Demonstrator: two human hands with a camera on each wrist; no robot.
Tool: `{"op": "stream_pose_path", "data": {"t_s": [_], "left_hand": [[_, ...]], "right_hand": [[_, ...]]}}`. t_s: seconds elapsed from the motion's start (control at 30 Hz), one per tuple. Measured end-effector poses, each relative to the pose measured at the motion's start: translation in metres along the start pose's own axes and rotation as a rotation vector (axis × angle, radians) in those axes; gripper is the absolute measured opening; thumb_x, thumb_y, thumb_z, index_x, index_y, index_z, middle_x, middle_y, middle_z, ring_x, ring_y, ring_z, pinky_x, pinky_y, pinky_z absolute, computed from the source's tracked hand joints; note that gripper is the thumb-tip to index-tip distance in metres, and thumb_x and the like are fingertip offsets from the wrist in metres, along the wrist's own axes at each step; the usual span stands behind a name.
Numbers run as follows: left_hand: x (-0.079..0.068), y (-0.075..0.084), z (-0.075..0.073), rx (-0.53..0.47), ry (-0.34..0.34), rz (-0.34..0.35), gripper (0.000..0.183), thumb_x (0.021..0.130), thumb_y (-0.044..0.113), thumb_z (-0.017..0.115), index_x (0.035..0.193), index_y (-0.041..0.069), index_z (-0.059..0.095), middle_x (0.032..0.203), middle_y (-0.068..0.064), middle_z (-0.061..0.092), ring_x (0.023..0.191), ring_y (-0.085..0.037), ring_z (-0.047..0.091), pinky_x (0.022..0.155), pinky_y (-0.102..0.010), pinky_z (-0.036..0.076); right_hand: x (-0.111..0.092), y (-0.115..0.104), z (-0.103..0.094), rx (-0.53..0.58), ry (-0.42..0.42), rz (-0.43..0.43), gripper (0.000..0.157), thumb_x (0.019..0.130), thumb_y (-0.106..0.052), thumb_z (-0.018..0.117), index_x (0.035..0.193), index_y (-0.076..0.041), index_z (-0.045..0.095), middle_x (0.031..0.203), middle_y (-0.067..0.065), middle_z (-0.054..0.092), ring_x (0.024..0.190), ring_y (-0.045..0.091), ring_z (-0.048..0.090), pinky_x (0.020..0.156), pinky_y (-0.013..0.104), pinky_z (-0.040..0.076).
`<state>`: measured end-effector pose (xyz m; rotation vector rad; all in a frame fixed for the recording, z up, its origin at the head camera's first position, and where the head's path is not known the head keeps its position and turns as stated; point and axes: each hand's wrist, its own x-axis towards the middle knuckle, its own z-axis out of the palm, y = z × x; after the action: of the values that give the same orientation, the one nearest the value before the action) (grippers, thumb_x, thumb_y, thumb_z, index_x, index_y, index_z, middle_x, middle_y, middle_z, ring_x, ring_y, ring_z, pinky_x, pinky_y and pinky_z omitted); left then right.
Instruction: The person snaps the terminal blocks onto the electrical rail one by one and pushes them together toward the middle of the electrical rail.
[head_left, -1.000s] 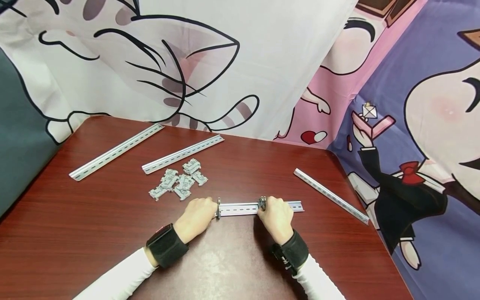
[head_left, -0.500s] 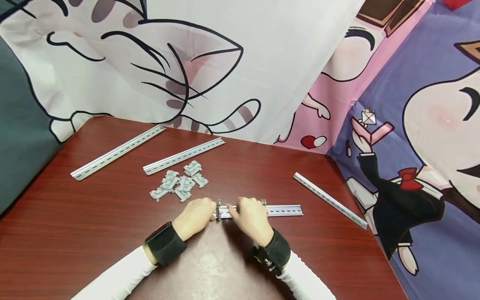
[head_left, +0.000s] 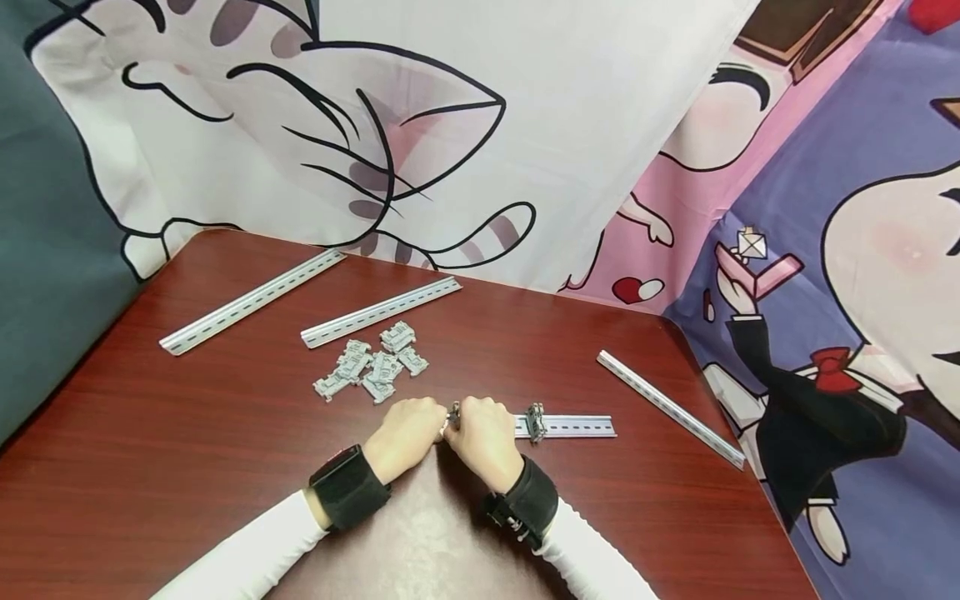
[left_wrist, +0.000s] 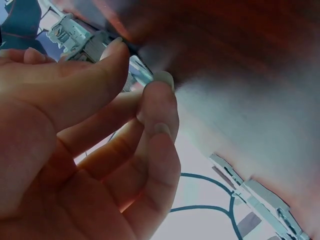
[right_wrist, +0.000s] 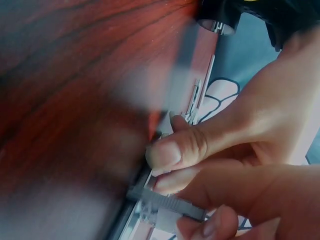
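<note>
Right hand (head_left: 486, 437) moved left; its fingers (right_wrist: 220, 185) pinch a grey clip (right_wrist: 167, 202).

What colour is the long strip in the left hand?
The strip is silvery with dark slots; the head view shows it best.

1. Left hand (head_left: 405, 432) and right hand (head_left: 483, 437): quantity 2.
2. Slotted rails, quantity 4: working rail (head_left: 577, 426) at the hands; long rail (head_left: 251, 304) at 10 o'clock from them; middle rail (head_left: 381, 312) at 11 o'clock; side rail (head_left: 671, 408) at 3 o'clock.
3. Mounted modules, quantity at least 2: inner module (head_left: 453, 414) between the hands; outer module (head_left: 536, 423) at 3 o'clock, single or stacked not discernible.
4. Loose modules (head_left: 386, 365) at 10 o'clock: quantity at least 6; overlap prevents an exact count.
5. Black wristbands (head_left: 349, 489): quantity 2.
6. White sleeves (head_left: 247, 546): quantity 2.
7. Counter (head_left: 187, 433): quantity 1.
</note>
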<state>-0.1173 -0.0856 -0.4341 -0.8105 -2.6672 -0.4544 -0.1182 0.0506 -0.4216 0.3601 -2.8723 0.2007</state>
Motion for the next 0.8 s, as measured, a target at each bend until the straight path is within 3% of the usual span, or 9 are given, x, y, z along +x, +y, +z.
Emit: {"op": "stream_pose_path", "data": {"t_s": [0.17, 0.33, 0.53, 0.8], "left_hand": [[0.002, 0.0, 0.0, 0.019, -0.048, -0.001, 0.022, 0.068, 0.004, 0.079, 0.061, 0.008, 0.059, 0.06, -0.005, 0.061, 0.054, -0.022, 0.061, 0.048, -0.035, 0.047], [0.002, -0.001, -0.001, -0.002, -0.074, -0.013, 0.023, 0.068, 0.006, 0.079, 0.061, 0.008, 0.058, 0.061, -0.005, 0.061, 0.055, -0.023, 0.061, 0.05, -0.037, 0.047], [0.002, 0.0, -0.001, 0.0, -0.071, -0.014, 0.022, 0.069, 0.007, 0.081, 0.061, 0.008, 0.06, 0.061, -0.006, 0.062, 0.056, -0.024, 0.063, 0.051, -0.038, 0.048], [0.002, 0.001, -0.003, -0.02, -0.086, -0.035, 0.027, 0.071, 0.004, 0.079, 0.057, 0.009, 0.057, 0.059, -0.006, 0.061, 0.055, -0.023, 0.061, 0.051, -0.039, 0.048]], "right_hand": [[-0.001, 0.011, -0.002, -0.011, -0.002, 0.031, 0.041, 0.065, -0.02, 0.075, 0.047, -0.021, 0.038, 0.049, -0.001, 0.051, 0.046, 0.025, 0.055, 0.038, 0.036, 0.035], [-0.005, 0.026, -0.003, -0.043, 0.037, 0.06, 0.041, 0.063, -0.019, 0.073, 0.046, -0.021, 0.036, 0.048, 0.001, 0.052, 0.047, 0.027, 0.057, 0.037, 0.037, 0.035], [-0.008, 0.044, -0.003, -0.057, 0.093, 0.057, 0.041, 0.063, -0.017, 0.073, 0.046, -0.021, 0.035, 0.047, 0.001, 0.053, 0.047, 0.029, 0.057, 0.04, 0.039, 0.038], [-0.013, 0.063, -0.006, -0.053, 0.117, 0.103, 0.046, 0.065, -0.015, 0.073, 0.047, -0.022, 0.032, 0.045, -0.005, 0.041, 0.041, 0.023, 0.051, 0.037, 0.035, 0.034]]}}
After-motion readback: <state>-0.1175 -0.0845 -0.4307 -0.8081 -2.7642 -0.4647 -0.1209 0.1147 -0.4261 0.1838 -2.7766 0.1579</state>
